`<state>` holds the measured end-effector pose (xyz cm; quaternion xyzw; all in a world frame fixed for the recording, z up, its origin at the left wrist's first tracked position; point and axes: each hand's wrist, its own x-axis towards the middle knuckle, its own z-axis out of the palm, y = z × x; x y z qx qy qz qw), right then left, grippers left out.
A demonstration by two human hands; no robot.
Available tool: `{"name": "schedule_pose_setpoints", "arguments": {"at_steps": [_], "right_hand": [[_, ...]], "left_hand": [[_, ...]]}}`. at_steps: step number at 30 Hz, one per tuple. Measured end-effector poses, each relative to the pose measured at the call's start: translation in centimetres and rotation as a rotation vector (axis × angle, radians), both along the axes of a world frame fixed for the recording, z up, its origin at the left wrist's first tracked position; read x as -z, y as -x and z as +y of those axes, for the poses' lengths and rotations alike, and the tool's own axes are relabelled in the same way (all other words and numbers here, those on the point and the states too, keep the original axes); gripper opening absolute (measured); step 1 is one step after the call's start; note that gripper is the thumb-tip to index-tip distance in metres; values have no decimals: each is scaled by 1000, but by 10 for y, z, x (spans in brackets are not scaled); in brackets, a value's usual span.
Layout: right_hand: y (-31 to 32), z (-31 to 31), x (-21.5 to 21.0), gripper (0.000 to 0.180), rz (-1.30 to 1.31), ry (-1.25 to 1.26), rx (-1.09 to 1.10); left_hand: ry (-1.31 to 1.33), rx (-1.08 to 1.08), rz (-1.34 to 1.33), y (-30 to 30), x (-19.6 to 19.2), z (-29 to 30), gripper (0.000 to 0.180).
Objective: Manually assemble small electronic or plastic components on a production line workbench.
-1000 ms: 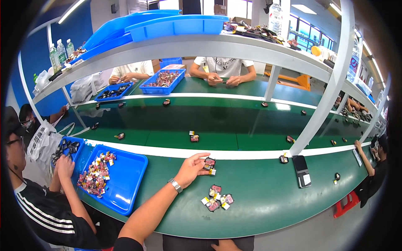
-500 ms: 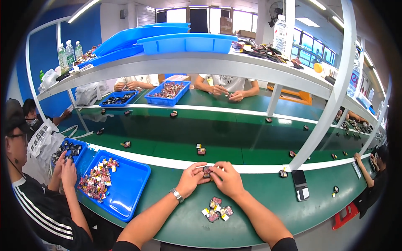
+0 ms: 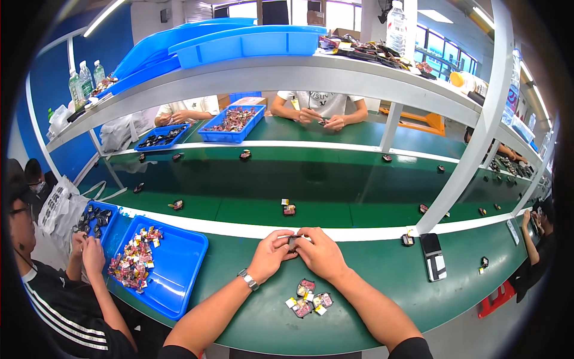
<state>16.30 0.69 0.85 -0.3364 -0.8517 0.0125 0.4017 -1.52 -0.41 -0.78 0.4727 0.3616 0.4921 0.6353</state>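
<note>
My left hand (image 3: 268,258) and my right hand (image 3: 323,252) meet near the white edge strip of the green bench. Between them they grip a small dark part (image 3: 293,242), mostly covered by fingers and thumbs; it resembles the small black-cased electronic modules nearby. Closer to me, between my forearms, lies a group of several such modules (image 3: 304,307), with reddish circuit faces and yellow-and-white tabs. One more module (image 3: 289,210) rests just beyond the strip, on the dark green belt.
On my left stands a blue tray (image 3: 179,281) partly filled with red and white pieces, beside a co-worker's hands (image 3: 89,251). A black-and-white phone-like case (image 3: 433,257) lies right of me, near a shelf post (image 3: 463,149). Blue trays (image 3: 251,48) sit on the overhead shelf.
My hands have drawn closer together over the dark part, now covering more of it. The view has shifted slightly. The co-worker's hands at left have lowered.
</note>
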Motion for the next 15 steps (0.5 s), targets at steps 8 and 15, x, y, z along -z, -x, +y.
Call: {"name": "schedule_pose_setpoints", "arguments": {"at_steps": [8, 15], "right_hand": [[-7, 2, 1, 19, 11, 135, -111], [-4, -2, 3, 14, 81, 284, -14]], "left_hand": [[-21, 47, 17, 0, -3, -1, 33], [22, 97, -3, 6, -3, 0, 35]]}}
